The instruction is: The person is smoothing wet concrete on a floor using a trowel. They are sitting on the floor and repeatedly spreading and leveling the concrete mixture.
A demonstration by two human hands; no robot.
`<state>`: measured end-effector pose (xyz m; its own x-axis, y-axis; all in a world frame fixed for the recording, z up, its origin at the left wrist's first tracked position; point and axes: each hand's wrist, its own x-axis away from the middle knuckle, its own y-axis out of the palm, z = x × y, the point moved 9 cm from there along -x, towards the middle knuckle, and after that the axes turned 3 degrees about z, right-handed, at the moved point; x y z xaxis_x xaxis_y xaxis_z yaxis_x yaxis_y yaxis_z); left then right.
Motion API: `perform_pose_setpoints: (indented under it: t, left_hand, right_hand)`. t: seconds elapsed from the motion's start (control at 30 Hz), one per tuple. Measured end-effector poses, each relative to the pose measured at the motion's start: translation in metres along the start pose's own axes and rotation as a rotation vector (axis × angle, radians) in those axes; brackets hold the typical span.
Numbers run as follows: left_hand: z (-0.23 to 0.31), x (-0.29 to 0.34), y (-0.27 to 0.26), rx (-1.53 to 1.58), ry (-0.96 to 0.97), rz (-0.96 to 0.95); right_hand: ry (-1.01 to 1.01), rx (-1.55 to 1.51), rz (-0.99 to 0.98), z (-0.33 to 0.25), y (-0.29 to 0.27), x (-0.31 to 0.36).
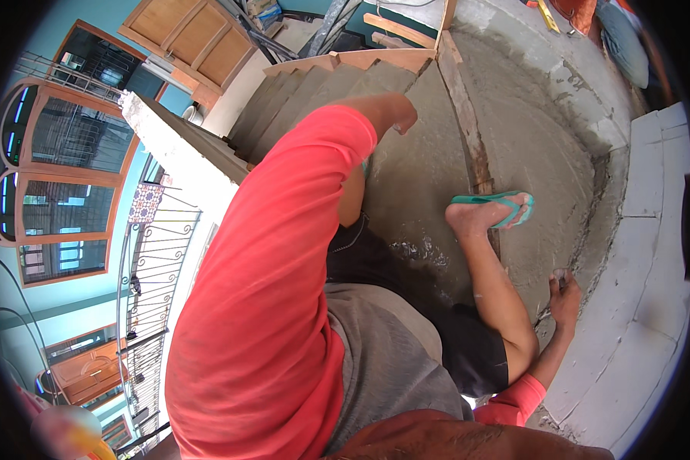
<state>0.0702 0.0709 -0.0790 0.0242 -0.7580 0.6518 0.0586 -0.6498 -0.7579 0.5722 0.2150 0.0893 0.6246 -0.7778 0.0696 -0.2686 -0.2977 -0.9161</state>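
Wet cement: spread on landing, both sides of wooden board; pale block wall at R edge. Handling (est.): heavy in bulk, soft, slick surf.; marks easily; no firm hold pt., so support from below w/ cupped palm. R hand: beside wall base; grip closed, thumb + fingertips about small grey piece, ID unclear. Piece prob. light, poss. crumbly; hold at sides, min. pressure. L hand: above cement nr. steps; fingers mostly hidden, grip state can't be told.
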Motion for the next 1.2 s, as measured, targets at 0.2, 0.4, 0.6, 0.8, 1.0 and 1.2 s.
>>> perform_pose_setpoints:
  t: [0.2,0.4,0.6,0.8,1.0,1.2]
  left_hand:
    - [0.015,-0.022,-0.005,-0.048,0.031,0.015]
    - [-0.004,-0.041,0.003,-0.058,0.062,0.02]
    - [-0.046,-0.058,0.038,0.006,0.017,0.009]
    - [-0.033,-0.046,0.021,-0.014,0.059,-0.097]
    - [-0.034,-0.034,0.01,-0.04,0.045,0.07]
    - [-0.017,-0.024,-0.004,0.037,0.072,-0.033]
  right_hand:
    - [0.001,0.028,0.037,0.009,-0.001,0.007]
    - [0.043,0.029,0.032,-0.003,-0.006,-0.005]
    - [0.086,0.068,0.004,-0.001,-0.007,-0.01]
    - [0.074,0.079,0.046,0.015,-0.006,0.0]
    - [0.051,0.048,0.078,0.035,-0.002,0.0]
    - [0.147,0.158,0.056,0.026,-0.01,0.006]
